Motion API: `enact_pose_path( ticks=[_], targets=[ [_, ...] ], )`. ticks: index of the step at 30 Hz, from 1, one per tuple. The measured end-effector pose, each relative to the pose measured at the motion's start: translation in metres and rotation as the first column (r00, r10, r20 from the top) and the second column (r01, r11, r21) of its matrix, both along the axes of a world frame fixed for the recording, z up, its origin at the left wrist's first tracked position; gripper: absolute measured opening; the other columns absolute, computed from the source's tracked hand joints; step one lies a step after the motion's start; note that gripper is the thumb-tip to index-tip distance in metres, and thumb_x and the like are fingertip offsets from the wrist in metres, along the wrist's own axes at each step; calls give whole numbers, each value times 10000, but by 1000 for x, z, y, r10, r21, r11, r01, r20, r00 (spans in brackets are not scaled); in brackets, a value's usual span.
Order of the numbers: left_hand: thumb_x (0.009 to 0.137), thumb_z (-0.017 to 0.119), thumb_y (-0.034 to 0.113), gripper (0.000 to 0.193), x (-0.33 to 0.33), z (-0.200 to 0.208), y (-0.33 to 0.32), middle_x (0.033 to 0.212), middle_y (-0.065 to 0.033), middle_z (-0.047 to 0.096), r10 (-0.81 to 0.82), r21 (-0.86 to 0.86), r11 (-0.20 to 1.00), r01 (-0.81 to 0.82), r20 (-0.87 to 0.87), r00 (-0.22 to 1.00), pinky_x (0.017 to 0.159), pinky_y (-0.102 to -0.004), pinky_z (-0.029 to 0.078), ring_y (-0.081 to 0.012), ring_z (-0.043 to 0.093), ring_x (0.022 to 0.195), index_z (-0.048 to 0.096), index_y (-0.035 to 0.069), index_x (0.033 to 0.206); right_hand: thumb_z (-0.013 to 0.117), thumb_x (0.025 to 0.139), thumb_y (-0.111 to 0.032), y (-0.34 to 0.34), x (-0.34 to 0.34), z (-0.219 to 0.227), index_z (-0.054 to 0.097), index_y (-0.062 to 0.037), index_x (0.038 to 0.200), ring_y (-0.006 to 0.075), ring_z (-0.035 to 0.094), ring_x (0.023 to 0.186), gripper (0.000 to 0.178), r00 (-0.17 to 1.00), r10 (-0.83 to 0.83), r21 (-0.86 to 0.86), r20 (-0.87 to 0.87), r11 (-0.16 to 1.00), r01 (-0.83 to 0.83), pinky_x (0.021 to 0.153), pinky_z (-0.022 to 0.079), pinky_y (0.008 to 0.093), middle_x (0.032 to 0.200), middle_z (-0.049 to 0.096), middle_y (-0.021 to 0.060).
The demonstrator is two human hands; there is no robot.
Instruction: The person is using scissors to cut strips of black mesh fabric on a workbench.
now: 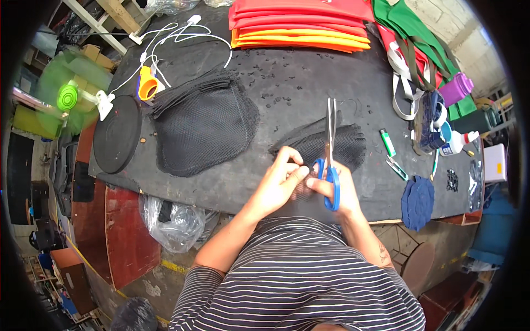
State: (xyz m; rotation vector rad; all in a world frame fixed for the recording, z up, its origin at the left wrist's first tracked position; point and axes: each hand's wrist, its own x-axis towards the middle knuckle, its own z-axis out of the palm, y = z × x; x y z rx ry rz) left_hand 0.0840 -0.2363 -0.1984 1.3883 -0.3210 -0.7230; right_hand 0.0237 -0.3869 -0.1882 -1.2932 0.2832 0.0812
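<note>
My left hand pinches a piece of black mesh between thumb and fingertips, close to the table's front edge. The mesh hangs toward my shirt, and its pinched edge is partly hidden by the fingers. In my right hand is a pair of scissors with blue handles. Their blades point away from me and look nearly closed, apart from the mesh. Just beyond both hands lies a small fanned stack of black mesh pieces. A larger pile of mesh pieces rests to the left.
Stacked red and orange fabric sits at the back. Small black scraps are scattered midway. To the right are a green lighter, thread snips, navy cloth and a white bottle. A green fan spins at left.
</note>
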Motion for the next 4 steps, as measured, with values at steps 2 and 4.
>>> enact_pose_path(
  ticks=[2,4],
  targets=[
    [887,497,162,135,5,1,6,675,-27,538,-166,-32,986,165,-9,986,492,-206,413,-73,499,552,426,60,938,662,682,-14,-8,5,7,518,-16,832,129,564,595,208,992,-114,21,46,993,113,577,480,253,688,576,49],
    [884,505,170,137,8,0,9,695,-35,548,-232,-64,971,229,-47,972,542,-215,439,-87,522,582,449,53,926,614,732,-58,-41,12,7,492,-31,915,158,586,625,222,958,-82,-46,274,994,98,582,486,256,713,582,54]
  ],
)
